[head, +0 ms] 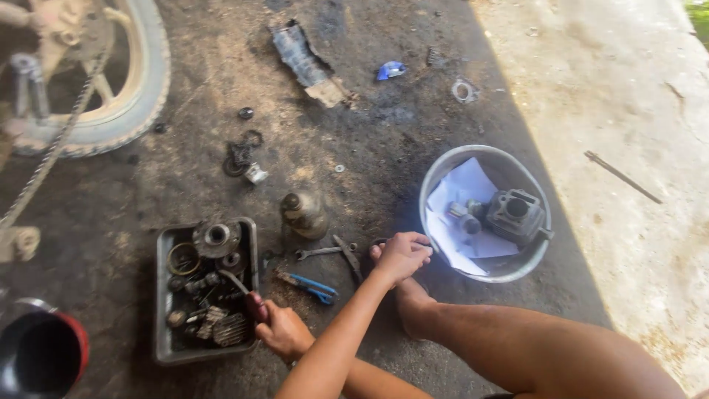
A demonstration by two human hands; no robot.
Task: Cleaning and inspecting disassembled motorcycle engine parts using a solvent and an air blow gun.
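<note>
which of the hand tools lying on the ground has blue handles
The blue-handled pliers, lying on the dark ground just right of the grey metal parts tray. The open-ended spanner and the dark tool beside it are bare metal, with no coloured grip.

head cam | looks steeply down, close above | oily ground (384,148) fills frame | single view

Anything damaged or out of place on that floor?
Yes. A torn, crumpled dark scrap lies on the oil-stained floor above the tools. Small rings and a washer are scattered loose there, outside the parts tray and the metal basin.
</note>
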